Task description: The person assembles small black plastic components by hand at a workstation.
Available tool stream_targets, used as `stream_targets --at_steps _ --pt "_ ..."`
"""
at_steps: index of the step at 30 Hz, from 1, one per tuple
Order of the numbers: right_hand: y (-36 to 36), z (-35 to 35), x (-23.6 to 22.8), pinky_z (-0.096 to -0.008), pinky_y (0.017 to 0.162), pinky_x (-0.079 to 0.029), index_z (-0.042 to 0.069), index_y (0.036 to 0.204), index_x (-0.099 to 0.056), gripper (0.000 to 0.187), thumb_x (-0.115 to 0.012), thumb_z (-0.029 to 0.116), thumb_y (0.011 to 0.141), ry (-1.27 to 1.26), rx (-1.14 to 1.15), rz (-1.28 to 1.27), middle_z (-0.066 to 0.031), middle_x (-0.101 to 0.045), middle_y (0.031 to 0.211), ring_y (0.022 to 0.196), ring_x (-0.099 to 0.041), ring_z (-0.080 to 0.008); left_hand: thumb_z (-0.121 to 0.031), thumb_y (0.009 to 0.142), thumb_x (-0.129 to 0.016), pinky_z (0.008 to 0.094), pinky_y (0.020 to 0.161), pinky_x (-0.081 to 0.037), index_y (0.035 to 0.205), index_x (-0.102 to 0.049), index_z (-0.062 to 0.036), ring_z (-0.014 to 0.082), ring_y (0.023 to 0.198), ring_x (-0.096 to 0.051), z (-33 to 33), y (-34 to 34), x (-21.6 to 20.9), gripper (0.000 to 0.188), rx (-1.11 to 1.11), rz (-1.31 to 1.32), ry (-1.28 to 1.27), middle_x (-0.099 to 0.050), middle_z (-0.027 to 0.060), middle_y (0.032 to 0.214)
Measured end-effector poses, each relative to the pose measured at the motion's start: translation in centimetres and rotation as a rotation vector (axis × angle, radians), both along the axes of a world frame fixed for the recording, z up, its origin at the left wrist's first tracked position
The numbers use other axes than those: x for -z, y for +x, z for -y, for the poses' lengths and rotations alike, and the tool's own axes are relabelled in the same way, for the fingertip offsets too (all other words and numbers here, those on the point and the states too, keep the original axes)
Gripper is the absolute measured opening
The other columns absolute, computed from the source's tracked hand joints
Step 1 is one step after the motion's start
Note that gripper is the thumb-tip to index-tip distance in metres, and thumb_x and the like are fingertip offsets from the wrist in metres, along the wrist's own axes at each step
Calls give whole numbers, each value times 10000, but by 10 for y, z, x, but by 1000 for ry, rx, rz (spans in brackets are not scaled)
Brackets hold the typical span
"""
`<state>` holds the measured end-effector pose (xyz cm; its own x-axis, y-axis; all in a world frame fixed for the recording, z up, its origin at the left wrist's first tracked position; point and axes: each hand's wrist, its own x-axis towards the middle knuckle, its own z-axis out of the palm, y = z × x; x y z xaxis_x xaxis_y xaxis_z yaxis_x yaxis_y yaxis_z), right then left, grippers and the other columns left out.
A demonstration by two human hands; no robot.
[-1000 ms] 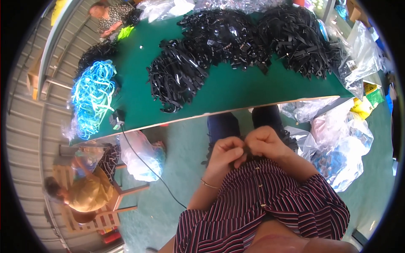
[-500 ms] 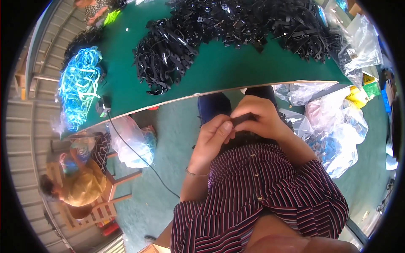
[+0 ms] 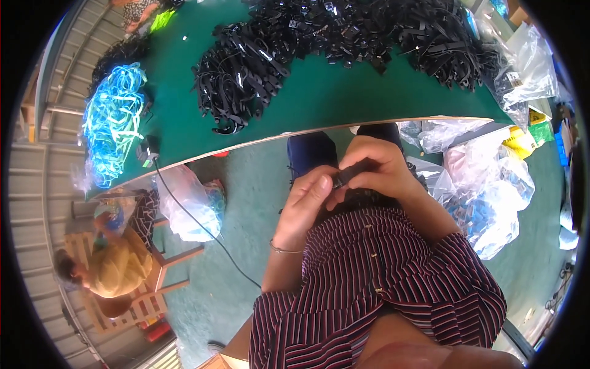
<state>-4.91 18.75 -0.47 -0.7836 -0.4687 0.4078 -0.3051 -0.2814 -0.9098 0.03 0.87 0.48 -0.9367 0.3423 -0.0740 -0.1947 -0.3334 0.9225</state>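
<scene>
Just above my lap, both hands meet around a short black strap [image 3: 359, 172]. My right hand [image 3: 384, 166] grips it between bent fingers and thumb. At the strap's left end, my left hand [image 3: 308, 195] pinches a small dark piece, too small to make out clearly. Some dark material shows below my fingers, partly hidden. Beyond my hands lies the green table [image 3: 178, 114], its front edge a little past them. On it a heap of black straps [image 3: 239, 77] with glossy buckle-like pieces spreads across the far side.
Blue cords [image 3: 115, 123] lie bundled at the table's left, near a small black box [image 3: 147, 151] with a hanging cable. Clear plastic bags [image 3: 485, 197] stand at the right, another bag [image 3: 187, 209] at the left. A seated person [image 3: 117, 264] works at far left.
My left thumb and fingers have opened slightly around the strap's end, so more of the dark piece shows. The right hand keeps its hold. My view has shifted slightly.
</scene>
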Motion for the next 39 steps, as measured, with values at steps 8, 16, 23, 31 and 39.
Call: stream_targets --at_steps 8,16,23,31,39 --pt "3 -43 -29 -288 591 -434 26 881 -613 253 -727 42 655 459 149 -284 -76 -568 764 678 -563 -205 35 830 -541 199 601 -434 1068 -524 28 81 695 -548 33 -9 -26 239 239 -157 -435 -583 31 806" --pt "22 -90 7 -349 630 -458 46 861 -605 216 -680 173 704 782 66 -86 -103 -578 781 716 -582 -276 -67 789 -602 269 550 -435 1088 -515 -33 126 614 -569 66 10 36 313 337 -77 -723 -604 79 734" --pt "-1 -97 33 -397 715 -454 72 833 -608 152 -647 152 710 820 355 -229 -95 -606 803 776 -575 -306 -72 763 -618 264 607 -461 1065 -528 -26 147 652 -583 78 37 104 318 283 -120 -1122 -566 68 713" --pt "-148 -180 -3 -415 786 -412 129 985 -609 282 -599 81 707 1216 1407 -758 -13 -533 1045 1007 -476 -248 -139 739 -653 371 717 -460 1051 -533 -48 289 849 -574 77 39 87 346 209 -463 -1381 -591 128 917" --pt "-145 -186 -25 -381 751 -412 87 957 -609 225 -637 126 738 1180 1058 -995 -54 -602 923 873 -562 -236 -98 739 -637 384 672 -474 915 -584 -24 332 780 -589 82 -15 61 199 -156 -621 -1104 -612 140 872"
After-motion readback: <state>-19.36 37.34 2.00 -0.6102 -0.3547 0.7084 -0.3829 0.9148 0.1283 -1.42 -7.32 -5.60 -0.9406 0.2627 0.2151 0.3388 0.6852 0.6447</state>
